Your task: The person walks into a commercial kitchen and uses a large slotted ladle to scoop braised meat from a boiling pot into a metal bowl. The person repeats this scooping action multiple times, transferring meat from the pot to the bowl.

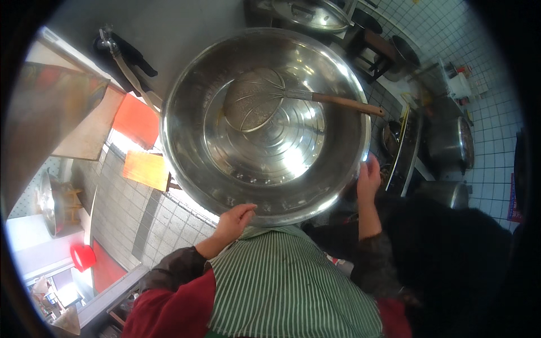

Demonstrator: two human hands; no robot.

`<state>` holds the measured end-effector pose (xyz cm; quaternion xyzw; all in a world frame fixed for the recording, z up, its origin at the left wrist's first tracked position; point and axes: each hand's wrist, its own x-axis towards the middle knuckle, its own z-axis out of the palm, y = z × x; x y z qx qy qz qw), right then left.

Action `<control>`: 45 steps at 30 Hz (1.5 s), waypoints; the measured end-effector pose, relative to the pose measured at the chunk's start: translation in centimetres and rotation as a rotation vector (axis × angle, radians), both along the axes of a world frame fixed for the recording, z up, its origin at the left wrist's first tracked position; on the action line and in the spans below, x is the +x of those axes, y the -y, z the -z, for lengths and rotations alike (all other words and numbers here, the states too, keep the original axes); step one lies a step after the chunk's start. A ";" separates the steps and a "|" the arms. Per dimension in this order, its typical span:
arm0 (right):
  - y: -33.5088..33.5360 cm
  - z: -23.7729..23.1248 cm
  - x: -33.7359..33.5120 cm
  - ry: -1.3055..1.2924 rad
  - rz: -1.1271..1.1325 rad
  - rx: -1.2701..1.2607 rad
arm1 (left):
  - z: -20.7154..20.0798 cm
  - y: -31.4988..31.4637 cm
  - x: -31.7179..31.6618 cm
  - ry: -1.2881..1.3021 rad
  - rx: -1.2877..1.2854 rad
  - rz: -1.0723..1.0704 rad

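Note:
A large, shiny steel basin [265, 197] fills the middle of the view, right in front of my striped apron. The thumb of my left hand [232, 221] lies over the near rim, with the fingers curled beneath it. At the near right, the rim is gripped by my right hand [369, 179], partly hidden behind the basin's edge. Inside the basin rests a wire-mesh strainer [253, 102] with a long wooden handle, its end reaching over the right rim. Neither hand touches the strainer. What supports the basin from below is hidden.
Steel pots [457, 143] stand along the tiled wall on the right. A metal lid [315, 16] and a dark wooden stool [376, 53] are beyond the basin. A tap with a hose [127, 70] is at the far left. A red bucket [83, 257] stands lower left.

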<state>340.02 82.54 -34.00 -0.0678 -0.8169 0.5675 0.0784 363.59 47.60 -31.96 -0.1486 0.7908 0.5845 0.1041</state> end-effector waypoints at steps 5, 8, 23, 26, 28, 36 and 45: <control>5.0 -1.5 -11.4 -0.092 -0.269 0.799 | -1.2 0.7 1.3 -0.032 -0.114 0.060; 6.4 -1.1 -15.9 -0.132 -0.331 1.134 | -1.1 1.2 1.8 -0.031 -0.122 -0.022; 6.6 0.9 -10.8 0.083 -0.564 1.257 | 0.8 1.0 -3.0 0.004 0.037 0.080; 6.9 -0.7 -6.7 0.024 -0.557 1.051 | 0.9 1.0 -3.7 -0.012 0.084 0.094; 7.5 -2.2 -3.7 0.100 -0.550 0.946 | 1.1 1.2 -4.1 -0.022 0.109 0.118; 2.1 -6.7 7.6 0.435 -0.513 0.556 | 0.5 -3.3 -8.2 -0.069 0.107 0.389; -2.7 -6.5 10.5 0.592 -0.886 -0.139 | -4.4 -13.6 -15.8 0.049 0.878 0.483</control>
